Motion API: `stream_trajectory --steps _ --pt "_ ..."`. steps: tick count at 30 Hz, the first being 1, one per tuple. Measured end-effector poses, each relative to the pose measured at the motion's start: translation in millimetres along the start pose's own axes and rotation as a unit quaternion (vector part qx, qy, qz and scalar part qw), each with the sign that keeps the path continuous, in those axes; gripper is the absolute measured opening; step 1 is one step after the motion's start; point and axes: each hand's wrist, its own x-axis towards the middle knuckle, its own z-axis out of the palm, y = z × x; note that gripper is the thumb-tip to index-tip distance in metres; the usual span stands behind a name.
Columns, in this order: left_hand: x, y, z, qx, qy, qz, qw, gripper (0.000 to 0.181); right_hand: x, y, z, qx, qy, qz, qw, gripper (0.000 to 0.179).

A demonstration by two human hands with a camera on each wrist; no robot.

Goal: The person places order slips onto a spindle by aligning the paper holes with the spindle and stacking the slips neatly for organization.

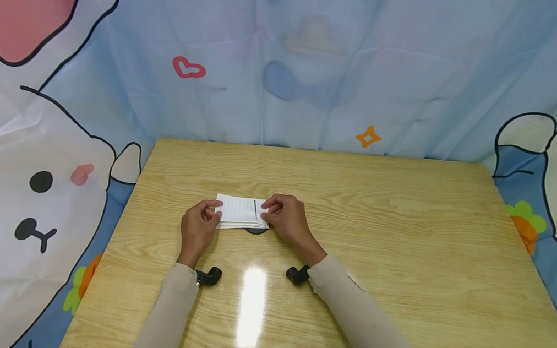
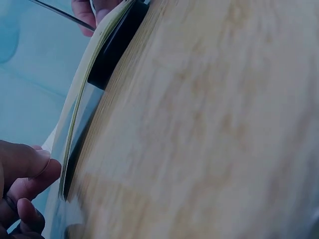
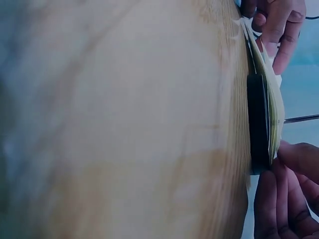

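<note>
A small stack of white lined paper slips [image 1: 234, 210] lies on a receipt spike. Its thin dark metal spike [image 1: 255, 209] stands up through the paper near the right end. Under the slips, the black round base [image 1: 256, 231] shows at the front; the right wrist view gives that base [image 3: 257, 124] edge-on against the table. My left hand [image 1: 198, 228] pinches the slips' left end between thumb and fingers. At the right end, close to the spike, my right hand [image 1: 288, 219] pinches the paper with thumb and forefinger. The lower sheets are mostly hidden.
The slips and spike sit on a wood-grain table [image 1: 402, 234], left of its middle. A blue cartoon-printed cloth [image 1: 316, 89] hangs behind the table and along its sides. A black wrist camera [image 1: 210, 276] is strapped by each sleeve.
</note>
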Motion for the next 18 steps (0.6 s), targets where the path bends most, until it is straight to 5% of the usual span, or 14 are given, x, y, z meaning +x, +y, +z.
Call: stream_trajectory --steps 18 --pt "2.5 2.7 -1.6 0.069 -0.019 0.002 0.9974 0.016 3.9 -11 -5 -0.084 -0.024 0.028 0.9958 0.009"
